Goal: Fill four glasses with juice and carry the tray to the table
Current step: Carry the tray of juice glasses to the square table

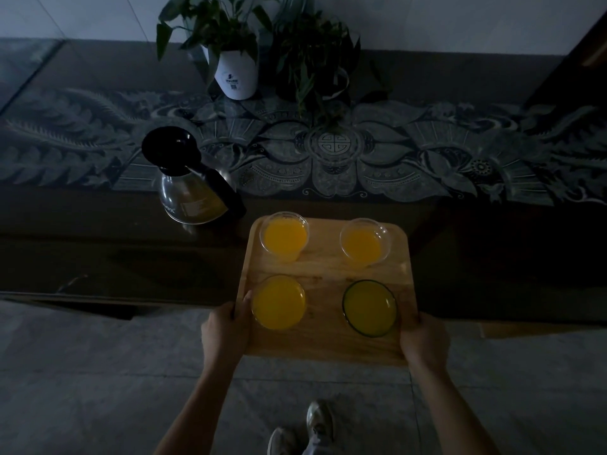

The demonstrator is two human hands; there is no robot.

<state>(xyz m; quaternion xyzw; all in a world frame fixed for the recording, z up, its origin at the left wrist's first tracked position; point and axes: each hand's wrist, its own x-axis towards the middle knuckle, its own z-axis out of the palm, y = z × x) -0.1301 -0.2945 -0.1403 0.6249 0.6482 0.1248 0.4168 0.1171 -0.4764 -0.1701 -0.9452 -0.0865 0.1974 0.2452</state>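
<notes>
Gripping wooden tray [328,274] by near corners, left hand [226,330] and right hand [423,339] curled round the edges, far end above dark counter [131,257]. Carrying four full juice glasses [284,238]: risk of slopping through any tilt or jolt.

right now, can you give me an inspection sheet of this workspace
surface: dark table, patterned runner, dim light
job's things: wooden tray overhanging the table's near edge; far-left glass, far-right glass, near-left glass, dark-rimmed near-right glass, all holding orange juice; glass carafe left of tray
clutter: white-potted plant, second plant, at the back
grips: left hand and right hand each hold a near side of the tray
cables: nothing seen
surroundings: tiled floor, person's shoes
</notes>
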